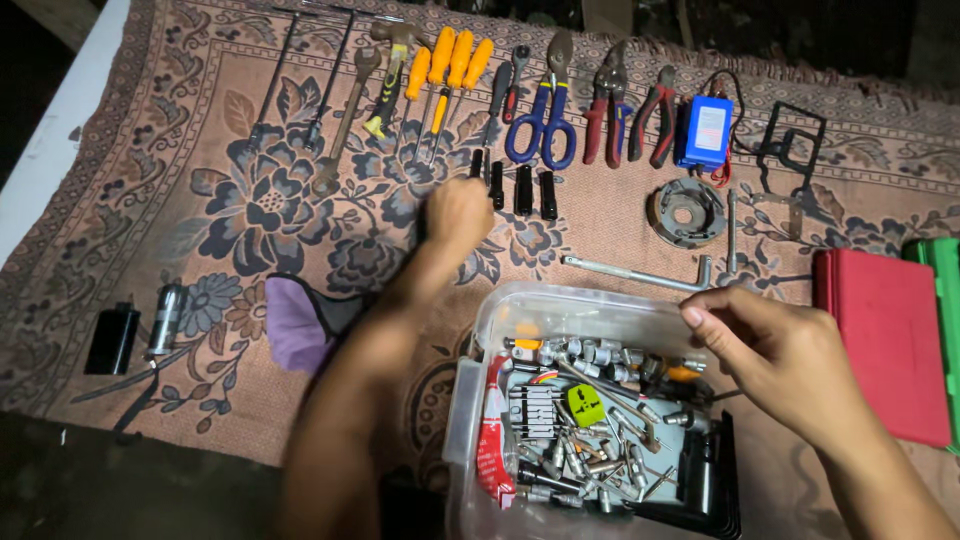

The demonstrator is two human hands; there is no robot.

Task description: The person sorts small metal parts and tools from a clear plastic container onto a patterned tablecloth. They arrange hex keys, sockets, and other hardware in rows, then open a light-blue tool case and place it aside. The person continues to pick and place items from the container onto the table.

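My left hand (457, 212) reaches out over the patterned rug (250, 200), fingers curled beside a row of short black sockets (522, 190); whether it grips one is hidden. My right hand (765, 345) hovers over the far right rim of a clear plastic tub (560, 305), fingers loosely bent, nothing visible in them. The tub holds several chrome sockets, bits, a red tube and a small green piece (585, 405).
Along the rug's far edge lie orange-handled screwdrivers (450, 62), blue-handled snips (545, 110), red pliers (655, 110), a blue battery pack (705, 130), a round metal part (688, 210) and an L-shaped wrench (640, 272). Red case (880, 340) at right; purple cloth (295, 320) and black cylinder (112, 338) at left.
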